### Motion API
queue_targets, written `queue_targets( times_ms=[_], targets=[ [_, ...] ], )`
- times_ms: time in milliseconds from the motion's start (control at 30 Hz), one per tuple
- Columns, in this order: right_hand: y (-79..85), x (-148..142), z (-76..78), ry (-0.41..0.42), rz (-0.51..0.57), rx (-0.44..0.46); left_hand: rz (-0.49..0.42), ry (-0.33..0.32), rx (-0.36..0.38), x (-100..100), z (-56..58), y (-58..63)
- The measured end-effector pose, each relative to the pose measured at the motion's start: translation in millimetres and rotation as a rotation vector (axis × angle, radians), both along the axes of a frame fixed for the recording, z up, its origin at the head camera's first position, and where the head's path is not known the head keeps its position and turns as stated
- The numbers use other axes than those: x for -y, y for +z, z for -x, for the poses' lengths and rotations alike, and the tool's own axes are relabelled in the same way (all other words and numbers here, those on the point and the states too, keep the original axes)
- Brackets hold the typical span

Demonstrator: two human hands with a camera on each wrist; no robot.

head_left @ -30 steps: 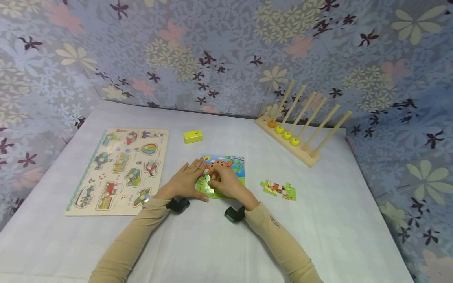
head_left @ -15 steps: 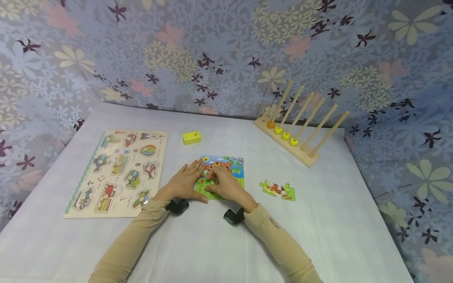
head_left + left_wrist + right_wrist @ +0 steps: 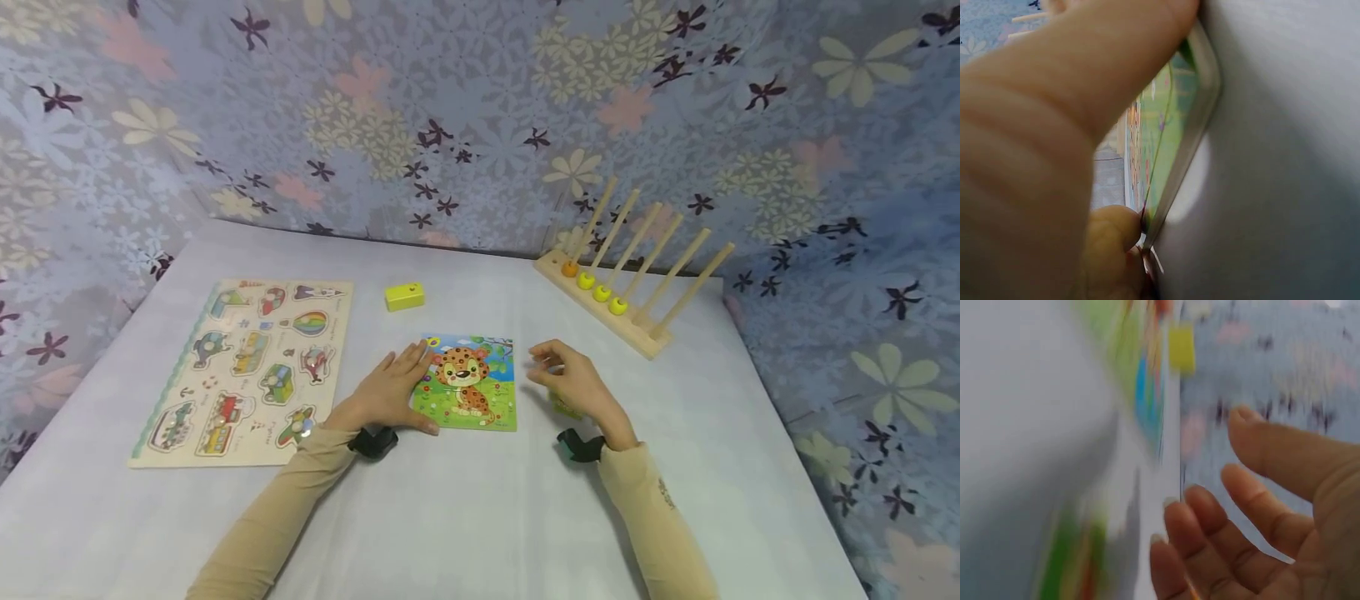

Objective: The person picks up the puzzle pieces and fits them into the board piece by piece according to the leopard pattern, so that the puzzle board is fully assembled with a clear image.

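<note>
A jigsaw puzzle (image 3: pixel 464 410) of a spotted leopard cub lies flat on the white table. My left hand (image 3: pixel 388 393) rests along its left side, fingers spread and thumb at the near left corner. In the left wrist view, the thumb and a fingertip touch the puzzle's edge (image 3: pixel 1175 150). To the right of the puzzle, my right hand (image 3: pixel 579 382) hovers over loose puzzle pieces (image 3: pixel 564 406), mostly hidden beneath it. Its fingers are loosely bent with a gap to the thumb, and nothing shows between them. In the right wrist view the loose pieces (image 3: pixel 1072 562) look blurred.
A wooden peg board (image 3: pixel 210 387) with vehicle pictures lies at the left. Beyond the jigsaw sits a small yellow block (image 3: pixel 405 297). A wooden bead stand (image 3: pixel 633 332) with tall upright rods and several beads stands at the back right, before a flowered cloth (image 3: pixel 480 125).
My right hand has left the jigsaw and moved right, over the loose pieces. The leopard picture it covered is now visible. The left hand stays in place.
</note>
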State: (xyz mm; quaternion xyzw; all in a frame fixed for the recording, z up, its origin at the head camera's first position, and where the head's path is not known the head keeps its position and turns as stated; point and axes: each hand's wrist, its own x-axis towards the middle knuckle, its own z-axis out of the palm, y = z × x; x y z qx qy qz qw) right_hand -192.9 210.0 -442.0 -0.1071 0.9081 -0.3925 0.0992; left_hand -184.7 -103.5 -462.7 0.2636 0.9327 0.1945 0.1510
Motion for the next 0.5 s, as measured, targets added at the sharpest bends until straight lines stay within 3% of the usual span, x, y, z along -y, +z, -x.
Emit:
queue_targets(
  times_ms=[233, 333, 500],
  targets=[
    [-2.2, -73.5, -21.8, 0.001, -0.169, 0.011, -0.002, 0.013, -0.014, 5.3, -1.9, 2.3],
    [-6.7, -78.0, -28.0, 0.008, -0.195, -0.007, -0.012, 0.012, -0.015, 4.9, -1.2, 2.4],
    [-15.6, -61.5, -29.2, -0.002, -0.215, -0.028, -0.013, -0.006, -0.012, 0.4, 0.7, 0.8]
  ],
)
